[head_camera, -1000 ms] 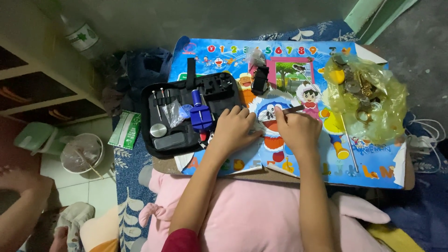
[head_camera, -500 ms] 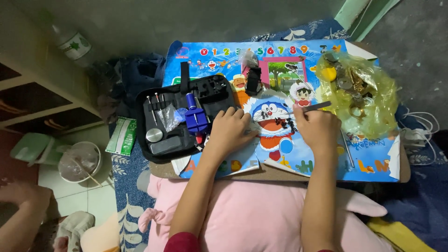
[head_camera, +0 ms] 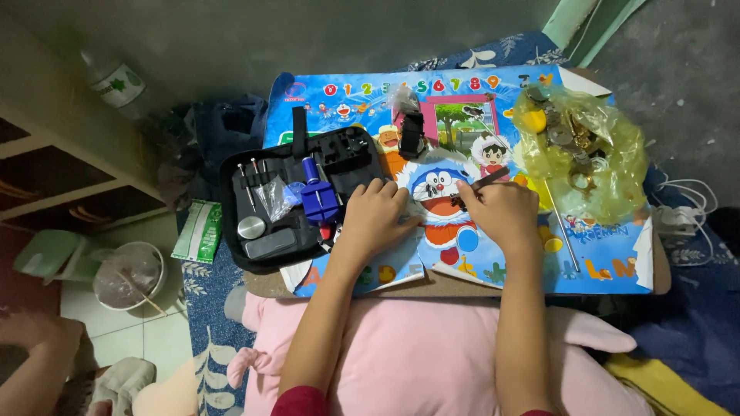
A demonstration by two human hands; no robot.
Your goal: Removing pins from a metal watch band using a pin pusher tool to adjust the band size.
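right hand [head_camera: 505, 216] pinches thin dark tool [head_camera: 479, 183], tip down at small dark part [head_camera: 433, 189] on cartoon board [head_camera: 601, 254]. left hand [head_camera: 375, 219] curled beside part, fingers closed on nothing visible. open tool kit case [head_camera: 231, 192] left. advice: brace part firmly, keep tip steady, light pressure.
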